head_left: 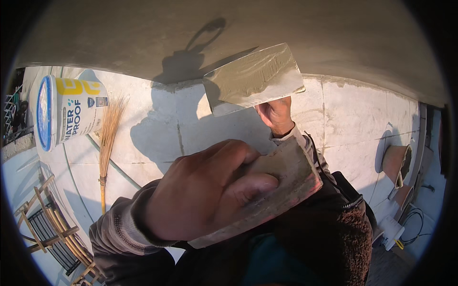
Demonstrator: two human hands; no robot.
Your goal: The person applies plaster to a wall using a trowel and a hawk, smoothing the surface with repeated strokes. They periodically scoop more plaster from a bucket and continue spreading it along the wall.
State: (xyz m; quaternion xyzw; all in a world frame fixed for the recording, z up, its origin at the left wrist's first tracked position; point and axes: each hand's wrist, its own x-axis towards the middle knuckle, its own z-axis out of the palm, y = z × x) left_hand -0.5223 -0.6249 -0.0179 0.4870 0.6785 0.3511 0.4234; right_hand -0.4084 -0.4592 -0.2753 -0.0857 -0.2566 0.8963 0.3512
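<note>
My left hand [195, 186], large in the lower middle, grips a grey, mortar-stained rectangular board [298, 176] with pinkish marks along its edge. Beyond it, my right hand [277, 117] is closed beneath a flat rectangular float [253, 78] whose upper face is coated with wet grey mortar. The float is held at the foot of a smooth grey plastered wall [334, 33]; whether it touches the wall I cannot tell. Shadows of my body and tools fall on the wall and the pale floor tiles.
A white bucket [67, 114] with a blue rim lies on the tiled floor [353, 119] at left, beside a straw broom [107, 148]. Wooden and dark slatted pieces [47, 229] are at lower left. An angular container [396, 162], cables and a white item [391, 229] are at right.
</note>
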